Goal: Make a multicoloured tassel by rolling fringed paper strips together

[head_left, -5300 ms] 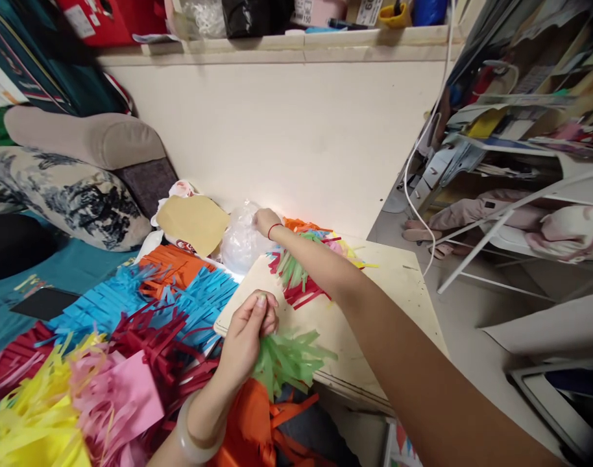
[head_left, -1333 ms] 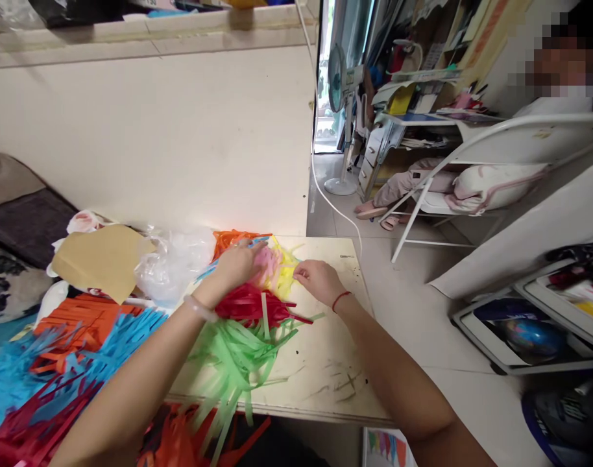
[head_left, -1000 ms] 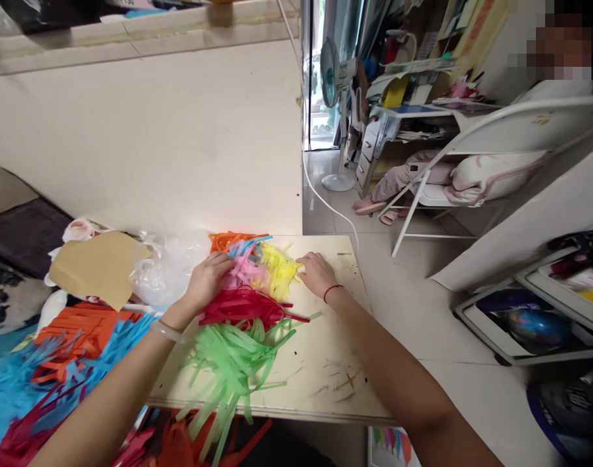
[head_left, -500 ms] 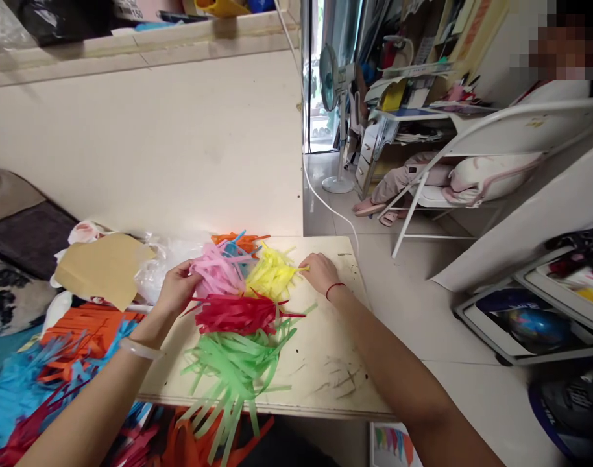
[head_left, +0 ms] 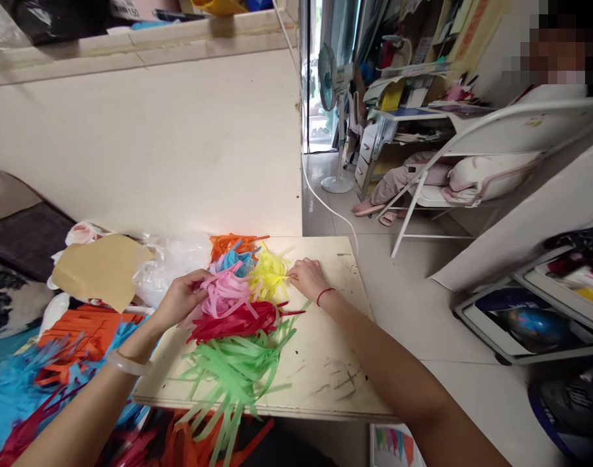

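Paper-strip tassels lie bunched on a pale wooden board (head_left: pixel 326 363). My left hand (head_left: pixel 187 295) is closed on the left side of the pink tassel (head_left: pixel 226 292). The fingers of my right hand (head_left: pixel 300 275) pinch the twisted right end of the yellow tassel (head_left: pixel 268 272). Nearer to me are the red tassel (head_left: pixel 238 321) and the green tassel (head_left: pixel 238 366), whose strips hang over the board's front edge. Behind the pink one sit a blue tassel (head_left: pixel 239 256) and an orange tassel (head_left: pixel 228 243).
Clear plastic (head_left: pixel 167 259), brown paper (head_left: pixel 99 266) and more orange and blue fringe (head_left: pixel 19 376) lie at the left. A person sits on a white folding chair (head_left: pixel 505 130) at the right, beyond a fan (head_left: pixel 328 78) and a wheeled rack (head_left: pixel 510 331).
My left hand has moved right and nearer, pushing the pink tassel the same way and uncovering more of the blue one. My right hand has shifted slightly left with the yellow end.
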{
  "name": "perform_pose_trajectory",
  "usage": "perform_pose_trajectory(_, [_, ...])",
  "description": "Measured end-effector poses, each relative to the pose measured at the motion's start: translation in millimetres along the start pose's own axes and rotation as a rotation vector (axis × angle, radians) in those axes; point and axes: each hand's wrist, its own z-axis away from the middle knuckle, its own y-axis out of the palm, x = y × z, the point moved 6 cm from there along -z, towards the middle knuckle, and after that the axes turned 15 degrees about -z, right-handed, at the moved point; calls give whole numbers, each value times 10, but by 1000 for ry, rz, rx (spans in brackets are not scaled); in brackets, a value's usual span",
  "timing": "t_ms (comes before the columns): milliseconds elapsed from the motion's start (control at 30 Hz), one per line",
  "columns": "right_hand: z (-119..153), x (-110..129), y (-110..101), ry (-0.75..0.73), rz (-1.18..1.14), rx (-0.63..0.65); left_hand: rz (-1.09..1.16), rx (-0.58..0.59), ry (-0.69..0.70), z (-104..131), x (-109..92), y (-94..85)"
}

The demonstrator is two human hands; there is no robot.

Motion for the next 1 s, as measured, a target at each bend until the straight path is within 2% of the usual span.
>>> perform_pose_trajectory(100, [-6,-35,-15,16,12,-11,-133,-30,26,-45,25,-18])
perform_pose_trajectory(167, [-6,-51,-40,29,19,-25,-256,-110,56,-35,-33,-80])
perform_pose_trajectory(233, [-2,-55,-62,38,26,-34,-385,-215,88,65,-186,-149])
perform_pose_trajectory(300, [3,-50,-80,42,30,-38,-494,-272,136,272,-426,-152])
perform_pose_trajectory(367, [8,-44,-96,45,33,-43,-572,-236,231,557,-706,-45])
perform_pose_trajectory(433, [14,-43,-113,51,35,-49,-657,-131,346,862,-936,153])
perform_pose_trajectory(500, [24,-41,-127,54,33,-56,-738,-29,402,1101,-1028,356])
perform_pose_trajectory(567, [41,-31,-143,48,29,-63,-796,27,407,1222,-999,509])
perform_pose_trajectory(667, [77,0,-178,26,17,-78,-828,55,371,1206,-864,627])
perform_pose_trajectory(800, [109,61,-226,-6,-13,-111,-806,60,381,1078,-846,616])
perform_pose_trajectory(900, [104,140,-185,-60,-54,-120,-699,2,375,922,-948,459])
perform_pose_trajectory(1000, [110,280,-53,-226,-131,-88,-588,-205,226,590,-937,202])
